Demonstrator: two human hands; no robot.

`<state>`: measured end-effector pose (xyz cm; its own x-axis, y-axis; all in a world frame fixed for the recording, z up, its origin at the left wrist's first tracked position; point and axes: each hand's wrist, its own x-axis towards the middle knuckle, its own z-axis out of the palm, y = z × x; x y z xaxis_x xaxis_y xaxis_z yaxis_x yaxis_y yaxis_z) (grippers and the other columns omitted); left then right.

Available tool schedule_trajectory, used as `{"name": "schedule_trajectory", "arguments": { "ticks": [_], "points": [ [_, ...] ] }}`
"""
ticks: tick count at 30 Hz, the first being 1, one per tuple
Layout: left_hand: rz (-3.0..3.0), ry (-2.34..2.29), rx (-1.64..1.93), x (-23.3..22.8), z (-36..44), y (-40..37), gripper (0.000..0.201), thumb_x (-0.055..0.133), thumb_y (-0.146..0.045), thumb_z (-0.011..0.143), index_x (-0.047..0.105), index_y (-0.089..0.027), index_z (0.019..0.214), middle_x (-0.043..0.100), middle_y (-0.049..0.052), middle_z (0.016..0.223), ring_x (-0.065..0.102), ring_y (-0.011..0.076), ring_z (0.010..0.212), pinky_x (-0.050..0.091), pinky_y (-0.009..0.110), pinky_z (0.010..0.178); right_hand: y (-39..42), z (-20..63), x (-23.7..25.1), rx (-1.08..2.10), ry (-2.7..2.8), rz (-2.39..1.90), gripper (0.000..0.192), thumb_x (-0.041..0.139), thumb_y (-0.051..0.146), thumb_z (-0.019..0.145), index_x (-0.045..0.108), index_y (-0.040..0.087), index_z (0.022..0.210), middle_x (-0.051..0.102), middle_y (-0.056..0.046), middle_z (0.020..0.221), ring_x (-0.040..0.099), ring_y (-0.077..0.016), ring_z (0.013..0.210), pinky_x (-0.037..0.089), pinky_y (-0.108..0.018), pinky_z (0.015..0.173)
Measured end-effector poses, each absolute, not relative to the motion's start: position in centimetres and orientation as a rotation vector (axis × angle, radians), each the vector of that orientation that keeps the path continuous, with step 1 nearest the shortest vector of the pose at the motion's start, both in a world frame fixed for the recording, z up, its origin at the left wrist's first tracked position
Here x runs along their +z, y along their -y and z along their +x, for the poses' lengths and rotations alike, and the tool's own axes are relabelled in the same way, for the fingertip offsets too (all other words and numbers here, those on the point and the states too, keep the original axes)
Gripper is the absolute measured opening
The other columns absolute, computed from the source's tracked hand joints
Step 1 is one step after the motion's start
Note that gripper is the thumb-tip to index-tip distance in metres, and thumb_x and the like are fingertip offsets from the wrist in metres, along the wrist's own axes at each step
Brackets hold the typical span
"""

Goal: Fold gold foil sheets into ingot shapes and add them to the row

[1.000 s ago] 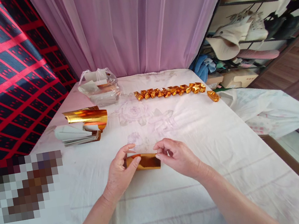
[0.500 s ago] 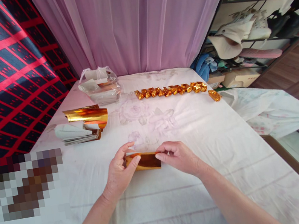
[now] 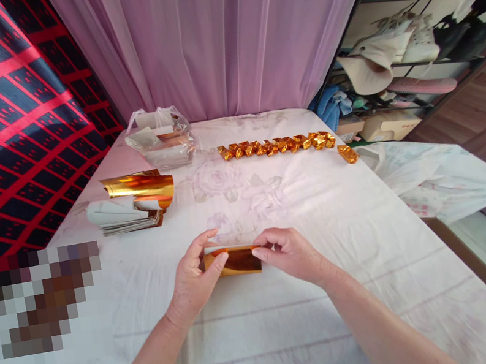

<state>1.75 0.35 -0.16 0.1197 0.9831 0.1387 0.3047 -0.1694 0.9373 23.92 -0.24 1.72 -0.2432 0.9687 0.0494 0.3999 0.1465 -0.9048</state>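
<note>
Holding a gold foil sheet (image 3: 241, 262) on or just above the desk (image 3: 268, 333): gripping the left end with the left hand (image 3: 195, 269) while lifting the index finger clear, pinching the right end in the right hand (image 3: 286, 250). Tightening that right pinch since a second ago and now showing more pale backing along the far edge, apparently steadying both ends. Facing stacked foil sheets (image 3: 142, 189) at left and a row of gold pieces (image 3: 283, 146) beyond.

Now pinches the right end of the gold foil sheet (image 3: 240, 261) between thumb and forefinger of the right hand (image 3: 290, 255), closing the gap seen between those fingertips a second ago. Shows more pale backing along the far edge, reaching farther right than before.
</note>
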Motion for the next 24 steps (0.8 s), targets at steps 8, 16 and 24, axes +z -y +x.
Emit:
{"name": "schedule_trajectory", "arguments": {
  "ticks": [8,16,24],
  "points": [
    [1.62,-1.317,1.055,0.29,1.75,-0.27,0.044,0.065,-0.038,0.081,0.061,-0.02,0.12,0.066,0.002,0.09,0.065,0.0155,0.077,0.054,0.027,0.073,0.28,24.02,1.89,1.052,1.783,-1.326,0.018,0.058,0.03,0.085,0.068,0.019,0.074,0.064,0.001,0.069,0.054,-0.0102,0.06,0.039,-0.022,0.056],
    [1.633,-1.332,1.051,0.27,1.72,-0.28,0.044,0.065,-0.039,0.081,0.061,-0.02,0.12,0.066,0.001,0.088,0.062,0.0133,0.069,0.052,0.026,0.068,0.3,24.04,1.93,1.038,1.808,-1.317,0.018,0.057,0.029,0.086,0.067,0.019,0.075,0.065,0.001,0.07,0.055,-0.0109,0.062,0.04,-0.022,0.057],
    [1.628,-1.325,1.05,0.23,1.71,-0.28,0.044,0.066,-0.039,0.08,0.061,-0.019,0.12,0.066,0.002,0.088,0.06,0.0125,0.065,0.052,0.025,0.065,0.32,24.02,1.91,1.037,1.805,-1.319,0.017,0.057,0.028,0.086,0.066,0.019,0.075,0.065,0.001,0.07,0.054,-0.0109,0.061,0.041,-0.022,0.057]
  ]
}}
